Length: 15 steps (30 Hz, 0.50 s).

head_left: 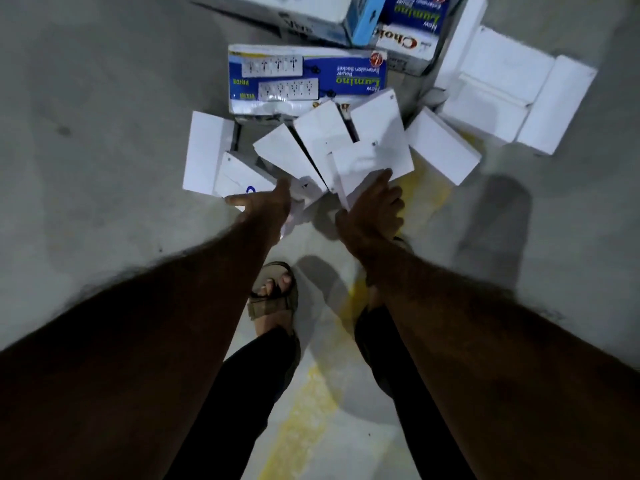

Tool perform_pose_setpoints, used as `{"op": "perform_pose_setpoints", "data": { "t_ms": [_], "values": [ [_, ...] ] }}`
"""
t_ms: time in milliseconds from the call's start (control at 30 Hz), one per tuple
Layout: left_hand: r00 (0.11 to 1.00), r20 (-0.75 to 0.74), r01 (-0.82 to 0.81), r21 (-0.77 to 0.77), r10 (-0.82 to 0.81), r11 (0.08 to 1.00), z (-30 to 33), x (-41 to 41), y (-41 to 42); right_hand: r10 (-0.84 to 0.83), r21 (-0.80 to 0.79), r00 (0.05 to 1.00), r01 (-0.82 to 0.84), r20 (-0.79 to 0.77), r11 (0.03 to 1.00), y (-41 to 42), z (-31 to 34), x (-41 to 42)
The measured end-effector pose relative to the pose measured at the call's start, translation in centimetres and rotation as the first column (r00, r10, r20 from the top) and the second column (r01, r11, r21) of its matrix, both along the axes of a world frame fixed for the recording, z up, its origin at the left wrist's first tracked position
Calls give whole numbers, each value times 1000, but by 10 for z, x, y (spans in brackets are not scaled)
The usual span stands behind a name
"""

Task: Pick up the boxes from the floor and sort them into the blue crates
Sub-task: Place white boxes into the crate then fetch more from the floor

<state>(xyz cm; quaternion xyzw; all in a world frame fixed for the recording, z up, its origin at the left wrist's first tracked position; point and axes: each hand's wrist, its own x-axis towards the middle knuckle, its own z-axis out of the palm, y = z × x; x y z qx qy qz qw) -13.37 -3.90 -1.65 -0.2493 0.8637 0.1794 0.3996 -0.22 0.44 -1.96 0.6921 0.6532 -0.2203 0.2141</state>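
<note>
Several flat white boxes lie in a loose heap on the grey floor, among them one at the left [204, 150] and one with a blue mark [239, 178]. My left hand [266, 206] reaches down over that marked box with its thumb spread and fingers stretched toward a tilted white box [284, 150]. My right hand [374, 209] lays its index finger on top of the nearest white box [374, 161] at its lower edge, with the other fingers curled beside it. No blue crate shows in this view.
A blue and white extension-socket box [304, 77] lies behind the heap, and more printed cartons [408, 39] lie at the top. Larger white boxes [502, 81] sit at the upper right. My sandalled foot [273, 296] stands on a yellow floor line [311, 393].
</note>
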Motion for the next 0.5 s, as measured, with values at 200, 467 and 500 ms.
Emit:
{"op": "perform_pose_setpoints", "data": {
  "t_ms": [200, 467, 500],
  "values": [
    [913, -159, 397, 148, -375, 906, 173, 9, 10, -114, 113, 979, 135, -171, 984, 7, 171, 14],
    [690, -495, 719, 389, -528, 575, 452, 33, 65, -184, 379, 962, 249, -199, 891, 40, 460, 54],
    [669, -505, 742, 413, -545, 528, 490, 39, 71, -193, 407, 959, 264, -208, 874, 42, 497, 64]
  ]
}}
